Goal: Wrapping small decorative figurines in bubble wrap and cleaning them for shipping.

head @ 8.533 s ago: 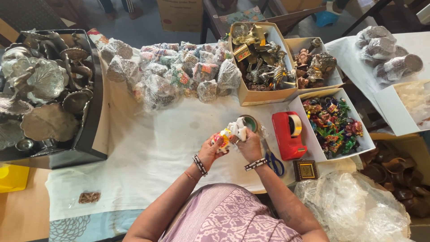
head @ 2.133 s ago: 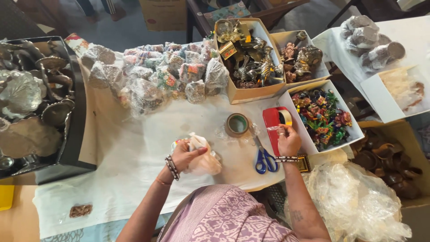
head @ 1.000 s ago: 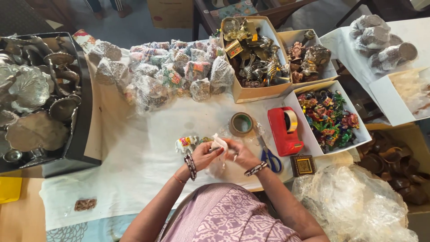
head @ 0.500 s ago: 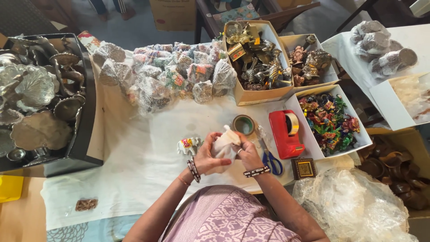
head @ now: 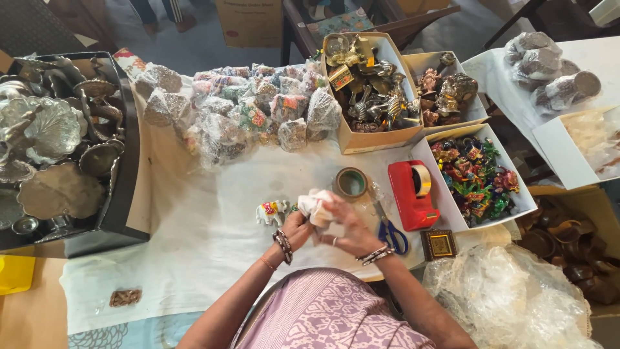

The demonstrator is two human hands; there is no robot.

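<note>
While the person bent over the cloth-covered table, a black tray at the far left held silver-coloured metal dishes and bowls. Beside it, along the back of the table, lay a heap of small figurines wrapped in clear plastic. Just in front of the person stood a small white painted elephant figurine, unwrapped, close beside the left hand. The left hand, with bangles at the wrist, was curled around the underside of a white wrapped bundle, and the right hand was closed against its other side, fingers pressing the wrapping; what lay inside I could not tell. The bundle was held just above the table, near a roll of brown tape. Behind that stood a cardboard box of brass figurines, with a second box of darker figures next to it. Blue-handled scissors lay by the right wrist, then a red tape dispenser and a small framed picture. Further right was a white box of colourful figurines, and a pile of clear plastic sheeting at the near corner.
</note>
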